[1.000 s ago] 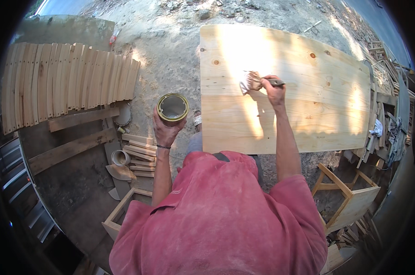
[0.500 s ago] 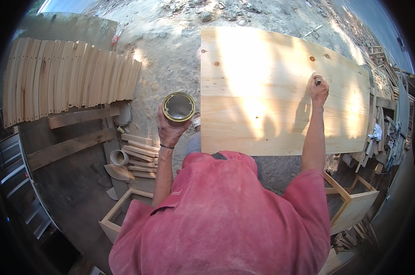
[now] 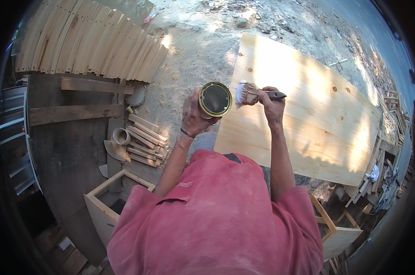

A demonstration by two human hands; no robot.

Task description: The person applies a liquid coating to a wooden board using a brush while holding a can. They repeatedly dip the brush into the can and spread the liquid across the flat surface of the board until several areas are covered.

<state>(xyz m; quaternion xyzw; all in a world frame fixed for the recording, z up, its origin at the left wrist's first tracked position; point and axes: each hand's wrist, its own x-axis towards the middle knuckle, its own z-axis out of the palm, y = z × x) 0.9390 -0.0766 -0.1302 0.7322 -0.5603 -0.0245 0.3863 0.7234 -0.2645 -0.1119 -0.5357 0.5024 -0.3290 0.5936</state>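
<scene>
My left hand [image 3: 194,114] is wrapped round an open metal can [image 3: 215,99] with a gold-coloured rim. The can's inside looks dark grey, and how much it holds is hard to make out. My right hand [image 3: 272,106] grips a paintbrush [image 3: 251,94] by its dark handle, fingers closed. White wet-looking bristles point left toward the can, a short gap from its rim. Beneath the brush lies a broad pale wooden panel [image 3: 303,133] with knots, lit by bright patches of sun.
Many slim wooden slats [image 3: 88,41] lie in a row at the far left. Short wood strips [image 3: 145,142] and a white cup [image 3: 121,136] are nearer. Wooden frames stand at my left [image 3: 100,201] and right [image 3: 340,238]. Scrap wood [image 3: 390,137] is piled at the right edge.
My right hand has lifted the paintbrush off the panel and brought it left, close to the can. The view has turned, so the panel and slats appear shifted right.
</scene>
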